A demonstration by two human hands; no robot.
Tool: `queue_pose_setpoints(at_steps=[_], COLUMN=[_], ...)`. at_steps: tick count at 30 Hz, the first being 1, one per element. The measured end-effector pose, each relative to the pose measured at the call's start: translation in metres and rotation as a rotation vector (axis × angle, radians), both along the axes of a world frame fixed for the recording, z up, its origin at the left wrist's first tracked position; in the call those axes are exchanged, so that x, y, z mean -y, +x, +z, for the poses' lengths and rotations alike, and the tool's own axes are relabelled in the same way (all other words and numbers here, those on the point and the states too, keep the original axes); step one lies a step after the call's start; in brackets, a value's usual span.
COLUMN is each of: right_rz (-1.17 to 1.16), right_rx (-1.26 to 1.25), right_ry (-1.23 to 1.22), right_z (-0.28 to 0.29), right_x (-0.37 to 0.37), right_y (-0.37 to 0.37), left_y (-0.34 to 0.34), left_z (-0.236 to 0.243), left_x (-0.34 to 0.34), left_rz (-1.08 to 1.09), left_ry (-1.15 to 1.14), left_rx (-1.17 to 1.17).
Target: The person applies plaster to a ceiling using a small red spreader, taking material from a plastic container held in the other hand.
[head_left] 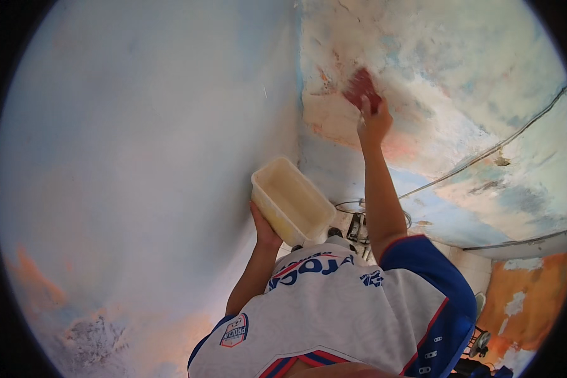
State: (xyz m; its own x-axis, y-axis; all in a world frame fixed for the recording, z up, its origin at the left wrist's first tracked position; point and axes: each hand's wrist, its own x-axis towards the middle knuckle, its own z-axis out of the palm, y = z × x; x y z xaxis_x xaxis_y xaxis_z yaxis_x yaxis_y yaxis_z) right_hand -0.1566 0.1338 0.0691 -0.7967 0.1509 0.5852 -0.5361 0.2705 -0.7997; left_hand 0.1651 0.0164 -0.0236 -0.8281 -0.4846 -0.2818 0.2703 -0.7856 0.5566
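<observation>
My right hand [375,120] reaches up to the patchy wall [431,82] with its fingers closed round a dark red flat piece [361,89]. Motion smears that piece, so I cannot tell its exact kind; it lies against or very near the wall. Lower down, my left hand [265,225] grips the side of a whitish rectangular plastic tub [293,196], partly hidden behind it. The tub is tilted with its mouth toward me, and its inside looks pale, with nothing distinct in it.
A smooth pale blue wall [145,138] rises on the left and meets the patchy one at a corner. A cable [485,154] runs slantwise over the right wall. Dark equipment with wires [358,228] sits on the floor below. An orange peeling surface [529,299] stands at the lower right.
</observation>
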Motion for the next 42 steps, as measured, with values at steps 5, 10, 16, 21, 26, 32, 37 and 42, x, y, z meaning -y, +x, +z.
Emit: queue_pose_setpoints(at_steps=[5,10,16,21,26,32,37,42], right_rz=[0.203,-0.049,0.287,-0.016,0.140,0.228,-0.040,0.180], right_rx=[-0.141,-0.108,0.038,-0.135,0.047,-0.079,-0.055,0.135], right_ry=[0.230,0.359,0.197,0.364,-0.130,0.225,0.081,-0.051], right_z=[0.013,0.000,0.010,-0.019,-0.037,-0.028,-0.028,-0.014], right_x=[0.027,0.018,0.016,0.042,-0.021,0.040,0.017,-0.009], right_y=[0.015,-0.037,0.031,-0.034,-0.003,-0.023,-0.039,0.019], left_y=[-0.004,-0.015,-0.009,-0.014,-0.003,-0.010,-0.005,-0.004], left_z=[-0.007,-0.007,-0.002,-0.005,-0.008,0.004,-0.015,-0.004], left_x=[-0.002,-0.002,-0.003,-0.003,0.000,0.000,0.005,0.003], left_rz=[-0.024,-0.089,-0.029,-0.125,-0.005,-0.097,-0.054,-0.030], left_ry=[-0.064,0.050,-0.004,0.059,-0.043,0.047,-0.001,-0.018], left_rx=[-0.095,-0.117,-0.127,-0.097,-0.025,-0.085,-0.046,-0.074])
